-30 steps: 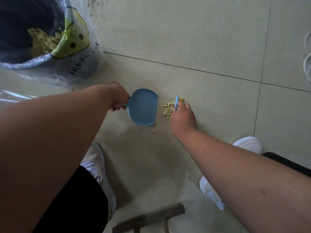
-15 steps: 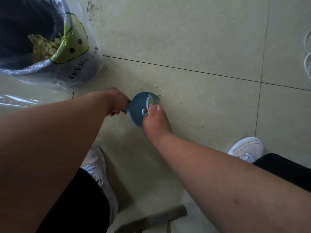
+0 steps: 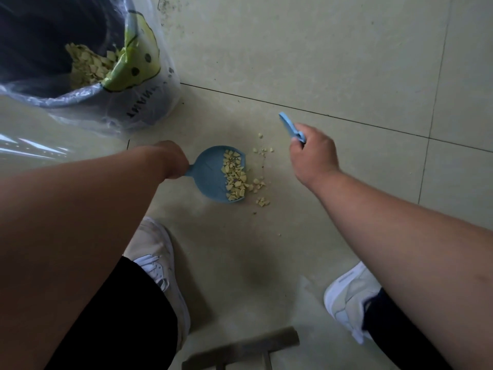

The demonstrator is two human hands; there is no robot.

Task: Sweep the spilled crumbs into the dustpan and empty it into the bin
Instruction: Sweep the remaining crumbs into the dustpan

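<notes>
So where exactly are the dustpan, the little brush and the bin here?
dustpan (image 3: 210,174): head view, on the bare blue pan floor left of the crumbs.
brush (image 3: 287,125): head view, on the blue back sticking out of the right hand.
bin (image 3: 149,110): head view, on its bag-covered outer wall.

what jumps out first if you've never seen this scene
The blue dustpan at centre, held on the floor by the left hand, with pale crumbs heaped at its lip and more scattered just beyond. The right hand holds a blue brush raised to the right. The lined bin at top left already holds crumbs.
</notes>
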